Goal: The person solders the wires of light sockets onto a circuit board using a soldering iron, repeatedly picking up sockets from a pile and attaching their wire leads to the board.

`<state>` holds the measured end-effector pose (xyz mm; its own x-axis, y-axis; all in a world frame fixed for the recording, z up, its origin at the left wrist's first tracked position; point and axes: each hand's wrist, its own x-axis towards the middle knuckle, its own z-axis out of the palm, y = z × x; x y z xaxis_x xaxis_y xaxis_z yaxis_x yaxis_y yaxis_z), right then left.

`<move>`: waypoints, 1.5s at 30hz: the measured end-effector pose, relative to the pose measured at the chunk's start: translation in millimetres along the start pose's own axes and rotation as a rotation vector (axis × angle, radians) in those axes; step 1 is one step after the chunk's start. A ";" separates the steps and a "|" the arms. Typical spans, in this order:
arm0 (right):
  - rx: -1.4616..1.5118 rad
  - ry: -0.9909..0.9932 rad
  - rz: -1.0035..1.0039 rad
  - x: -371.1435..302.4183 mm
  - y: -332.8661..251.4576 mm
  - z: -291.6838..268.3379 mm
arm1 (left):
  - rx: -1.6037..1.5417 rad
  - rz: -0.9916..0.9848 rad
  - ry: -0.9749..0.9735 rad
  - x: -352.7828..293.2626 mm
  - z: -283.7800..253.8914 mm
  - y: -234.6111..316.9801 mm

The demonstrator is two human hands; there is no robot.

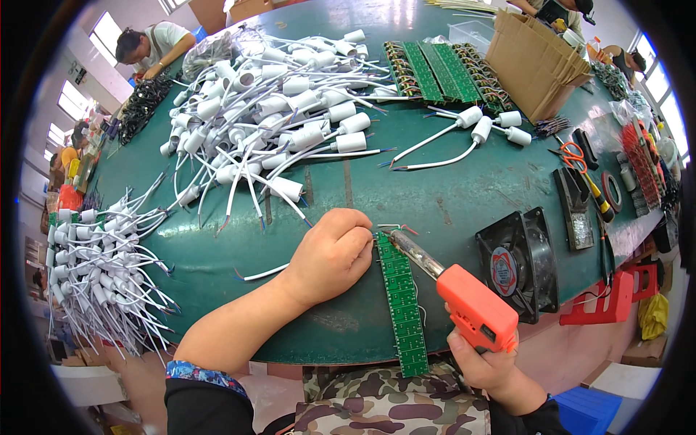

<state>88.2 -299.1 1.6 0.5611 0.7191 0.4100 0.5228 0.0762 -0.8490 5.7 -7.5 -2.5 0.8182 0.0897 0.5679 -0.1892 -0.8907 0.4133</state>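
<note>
My right hand [484, 362] grips a red soldering gun [475, 308]. The gun's metal tip reaches the far end of a long, narrow green circuit board [402, 304]. That board runs toward me, its near end over my camouflage-patterned lap. Closed beside the board's far end is my left hand [330, 257], fingertips pinched close to the tip; what they hold is hidden. A white cable [264, 274] with thin coloured wire ends sticks out from under the left wrist. Short red and white wires [402, 229] lie at the board's far end.
White lamp holders with cables [268, 109] form a big heap; another bundle [101, 268] hangs over the left edge. Green boards [438, 69] lie near a cardboard box [536, 61]. A black fan [518, 264], orange scissors [573, 156] and screwdriver [600, 199] are right. Other people work beyond.
</note>
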 end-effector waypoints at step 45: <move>0.034 -0.042 0.131 -12.8 -15.9 -8.5 | 0.118 0.075 0.000 1.9 2.3 2.5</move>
<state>78.1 -315.3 12.7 0.5956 0.7524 0.2813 0.4246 0.0024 -0.9054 8.0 -10.6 -2.0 0.8041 0.0204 0.5941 -0.1852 -0.9410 0.2831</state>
